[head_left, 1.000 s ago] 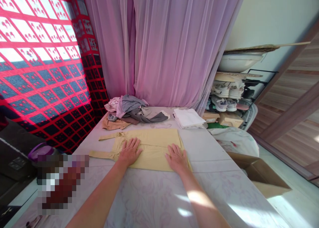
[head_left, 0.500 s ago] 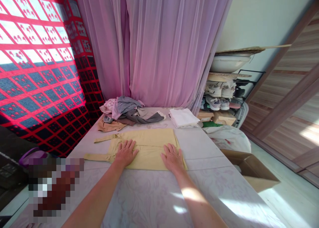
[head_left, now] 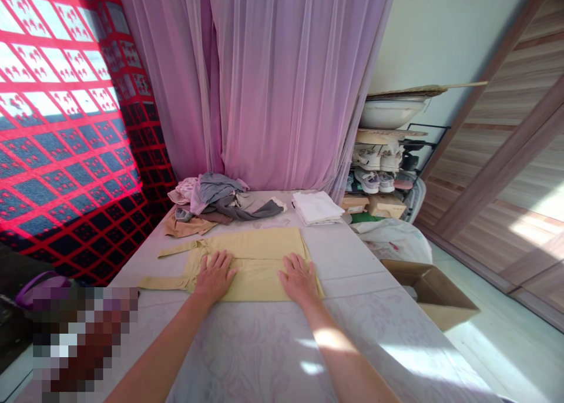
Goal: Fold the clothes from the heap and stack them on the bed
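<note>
Shirt [head_left: 253,274] flat on the table [head_left: 251,356], and I've got the left hand [head_left: 214,278] and right hand [head_left: 299,279] resting open on it, fingers spread, neither one gripping.

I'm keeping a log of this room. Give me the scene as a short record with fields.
Left hand: open, flat on the yellow shirt
Right hand: open, flat on the same shirt
Shirt: lying on a floral-covered table, both sleeves reaching left
Beyond shirt: rumpled pile of clothes, folded white stack
Right of table: open cardboard box
Background: shoes on a rack, pink sheer curtain
</note>
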Tool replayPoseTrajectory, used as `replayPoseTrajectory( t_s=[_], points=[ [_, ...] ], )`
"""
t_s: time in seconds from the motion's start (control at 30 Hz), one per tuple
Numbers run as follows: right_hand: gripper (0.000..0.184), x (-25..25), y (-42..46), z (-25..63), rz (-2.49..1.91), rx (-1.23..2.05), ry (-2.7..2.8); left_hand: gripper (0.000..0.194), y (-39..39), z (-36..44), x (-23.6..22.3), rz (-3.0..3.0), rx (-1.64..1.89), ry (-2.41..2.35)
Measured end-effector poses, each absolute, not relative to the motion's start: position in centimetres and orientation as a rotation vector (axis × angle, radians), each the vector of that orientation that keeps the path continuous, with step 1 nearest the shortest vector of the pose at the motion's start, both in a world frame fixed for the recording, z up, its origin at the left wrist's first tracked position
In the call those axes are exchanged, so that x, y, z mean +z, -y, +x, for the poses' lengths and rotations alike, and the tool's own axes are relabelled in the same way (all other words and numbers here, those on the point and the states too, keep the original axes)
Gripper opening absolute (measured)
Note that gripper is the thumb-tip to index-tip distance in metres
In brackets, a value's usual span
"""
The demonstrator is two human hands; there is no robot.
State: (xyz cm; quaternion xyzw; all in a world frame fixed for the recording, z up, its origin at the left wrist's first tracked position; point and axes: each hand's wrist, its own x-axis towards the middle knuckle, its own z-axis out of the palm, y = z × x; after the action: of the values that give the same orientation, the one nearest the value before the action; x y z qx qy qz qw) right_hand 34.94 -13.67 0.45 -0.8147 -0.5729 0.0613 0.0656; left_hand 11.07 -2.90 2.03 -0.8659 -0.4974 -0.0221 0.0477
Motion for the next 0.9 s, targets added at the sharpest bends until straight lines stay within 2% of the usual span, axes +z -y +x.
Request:
replayPoseTrajectory(
  t_s=[0.13,0.47,0.77,0.9],
  points=[
    [0.055,0.4,13.7,34.9,-2.466,0.184,1.730,0.051,4.6,9.5,1.6,-2.527,-0.163,1.566],
    [0.054,0.2,13.7,35.0,-2.478,0.150,1.734,0.050,4.8,8.2,1.5,-2.574,-0.124,1.766],
    [0.054,0.0,13.6,35.0,-2.494,0.141,1.728,0.041,5.0,6.9,1.0,-2.574,-0.636,1.774],
    [0.054,-0.1,13.6,35.0,-2.504,0.114,1.741,0.031,5.4,6.3,2.0,-2.501,-0.889,2.003]
  ],
)
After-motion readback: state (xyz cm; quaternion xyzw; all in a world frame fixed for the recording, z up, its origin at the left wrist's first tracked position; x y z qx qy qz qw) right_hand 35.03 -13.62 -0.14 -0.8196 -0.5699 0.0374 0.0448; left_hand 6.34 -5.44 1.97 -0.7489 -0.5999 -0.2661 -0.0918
